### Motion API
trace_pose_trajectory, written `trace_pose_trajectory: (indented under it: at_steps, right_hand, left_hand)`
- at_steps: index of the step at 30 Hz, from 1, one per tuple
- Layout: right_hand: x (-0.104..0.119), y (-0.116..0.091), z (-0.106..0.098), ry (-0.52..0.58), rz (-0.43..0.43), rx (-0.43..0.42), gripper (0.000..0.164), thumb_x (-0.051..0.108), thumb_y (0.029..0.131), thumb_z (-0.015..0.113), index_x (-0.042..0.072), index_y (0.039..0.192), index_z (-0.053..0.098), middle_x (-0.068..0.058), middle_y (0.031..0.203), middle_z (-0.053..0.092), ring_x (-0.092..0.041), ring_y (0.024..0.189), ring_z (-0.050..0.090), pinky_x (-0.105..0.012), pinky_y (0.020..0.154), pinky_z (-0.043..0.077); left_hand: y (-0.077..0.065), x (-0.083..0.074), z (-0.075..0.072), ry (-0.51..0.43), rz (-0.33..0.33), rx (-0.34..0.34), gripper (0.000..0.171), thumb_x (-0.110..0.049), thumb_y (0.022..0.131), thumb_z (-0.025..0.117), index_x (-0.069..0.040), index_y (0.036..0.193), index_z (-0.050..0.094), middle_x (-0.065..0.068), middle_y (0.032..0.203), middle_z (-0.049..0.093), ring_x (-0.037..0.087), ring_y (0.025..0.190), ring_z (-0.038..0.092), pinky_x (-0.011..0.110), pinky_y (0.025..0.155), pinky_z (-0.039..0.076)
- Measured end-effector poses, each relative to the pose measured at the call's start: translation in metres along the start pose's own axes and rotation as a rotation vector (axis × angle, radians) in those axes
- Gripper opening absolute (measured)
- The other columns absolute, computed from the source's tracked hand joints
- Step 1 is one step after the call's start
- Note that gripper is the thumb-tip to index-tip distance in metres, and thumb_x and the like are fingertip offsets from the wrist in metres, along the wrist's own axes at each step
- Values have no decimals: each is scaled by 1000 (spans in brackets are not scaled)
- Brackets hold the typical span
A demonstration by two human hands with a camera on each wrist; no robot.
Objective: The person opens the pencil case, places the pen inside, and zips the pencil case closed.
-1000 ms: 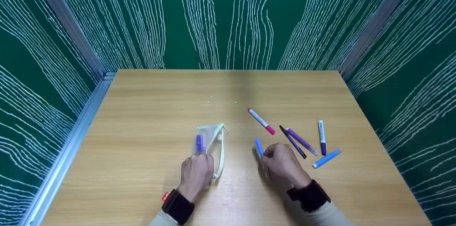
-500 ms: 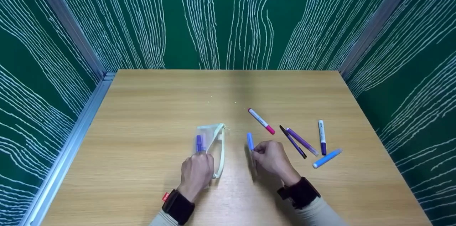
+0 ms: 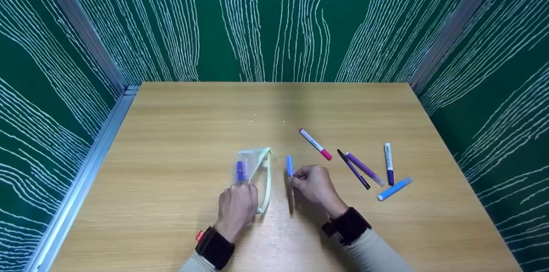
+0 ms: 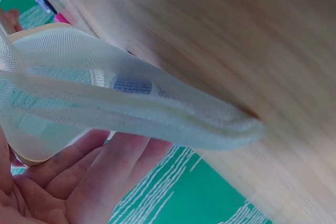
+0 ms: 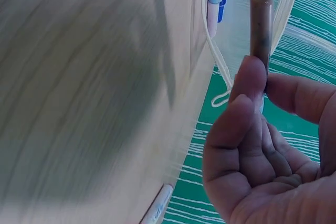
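My left hand [image 3: 238, 205] grips the near side of a pale mesh zip pouch [image 3: 266, 194], whose mouth gapes to the right. Through its mesh show purple markers [image 3: 240, 171]; a printed label [image 4: 132, 85] is visible in the left wrist view. Just right of the pouch, my right hand [image 3: 315, 184] pinches a blue-ended marker [image 3: 289, 164] between thumb and fingers, apart from the pouch. The marker's other end [image 5: 260, 22] looks brownish in the right wrist view and points toward the pouch opening.
On the wooden table [image 3: 193, 113], right of the hands, lie a pink marker [image 3: 315, 144], a dark pen [image 3: 353, 169], a purple marker [image 3: 364, 169], a white marker with a dark cap [image 3: 388, 163] and a blue marker [image 3: 394, 189]. Green walls surround the table.
My right hand has moved left with the marker, bringing it closer to the pouch. My left hand and the pouch have stayed in place.
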State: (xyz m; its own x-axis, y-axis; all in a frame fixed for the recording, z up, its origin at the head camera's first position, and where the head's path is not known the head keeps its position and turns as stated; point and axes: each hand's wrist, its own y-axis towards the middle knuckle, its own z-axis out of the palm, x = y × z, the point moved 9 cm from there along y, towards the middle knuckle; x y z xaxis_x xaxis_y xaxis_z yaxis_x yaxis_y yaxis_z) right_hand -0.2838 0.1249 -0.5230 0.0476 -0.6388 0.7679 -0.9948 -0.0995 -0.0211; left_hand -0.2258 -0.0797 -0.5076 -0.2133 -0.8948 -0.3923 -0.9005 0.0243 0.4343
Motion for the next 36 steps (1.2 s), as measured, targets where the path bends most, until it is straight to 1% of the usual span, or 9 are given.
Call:
trace_pose_trajectory:
  at_steps: [5, 7, 11, 19, 24, 28, 31, 34, 36]
  right_hand:
    - [2, 4, 9, 40, 23, 18, 7, 18, 78, 77, 14, 75, 72, 4, 63, 66, -10, 53, 59, -27, 51, 50]
    - [3, 6, 12, 45, 19, 17, 7, 18, 78, 77, 13, 75, 72, 4, 64, 66, -10, 54, 59, -27, 51, 49]
    - [7, 8, 16, 53, 7, 18, 9, 19, 78, 77, 12, 76, 73, 3, 64, 66, -9, 54, 59, -26, 50, 49]
    - [12, 12, 39, 152, 71, 101, 9, 17, 80, 76, 9, 79, 73, -3, 66, 69, -19, 57, 67, -28, 49, 52]
    - [21, 14, 53, 145, 61, 130, 10, 18, 80, 76, 9, 78, 73, -4, 66, 69, -24, 58, 68, -27, 47, 52]
    - [26, 15, 63, 120, 67, 142, 10, 19, 79, 77, 10, 78, 73, 0, 63, 67, -19, 54, 66, -27, 47, 51]
    - [29, 17, 70, 128, 87, 149, 10, 19, 79, 77, 10, 76, 73, 0, 63, 67, -16, 52, 65, -28, 48, 52]
    - [31, 20, 77, 149, 116, 152, 10, 17, 79, 78, 10, 73, 72, -2, 62, 67, -17, 52, 65, -30, 48, 53]
    - [32, 21, 80, 144, 133, 152, 12, 17, 78, 78, 10, 70, 71, -3, 62, 67, -19, 52, 66, -29, 47, 53]
  left_hand:
    - [0, 0, 1, -1, 2, 8, 36, -15, 92, 52, -18, 57, 43, -4, 49, 39, 13, 38, 41, 27, 35, 35]
    - [0, 0, 0, -1, 5, 4, 36, -14, 91, 51, -18, 57, 43, -5, 50, 38, 11, 39, 39, 27, 35, 35]
    - [0, -1, -1, 3, 10, -14, 34, -13, 90, 51, -17, 56, 43, -4, 51, 39, 12, 40, 40, 30, 35, 37]
    - [-1, 0, -1, -14, -4, -2, 33, -16, 91, 49, -17, 58, 47, -3, 52, 43, 14, 40, 45, 31, 37, 39]
    - [0, -1, 0, 6, -1, 0, 33, -17, 91, 49, -17, 58, 46, -2, 52, 44, 15, 41, 45, 31, 37, 39]
    - [-2, -1, 0, 19, 2, -5, 34, -17, 92, 50, -17, 58, 46, -1, 52, 45, 16, 40, 45, 31, 37, 38]
    - [-2, -1, -1, 26, 4, -9, 34, -18, 92, 50, -17, 59, 46, -1, 51, 45, 16, 40, 45, 32, 37, 37]
    - [-1, -2, -1, 24, 9, -8, 34, -18, 92, 49, -18, 59, 45, -2, 51, 43, 15, 40, 43, 31, 36, 36]
    - [0, -3, -1, 29, 13, -10, 34, -19, 92, 49, -18, 59, 45, -2, 52, 43, 15, 40, 43, 31, 36, 36]
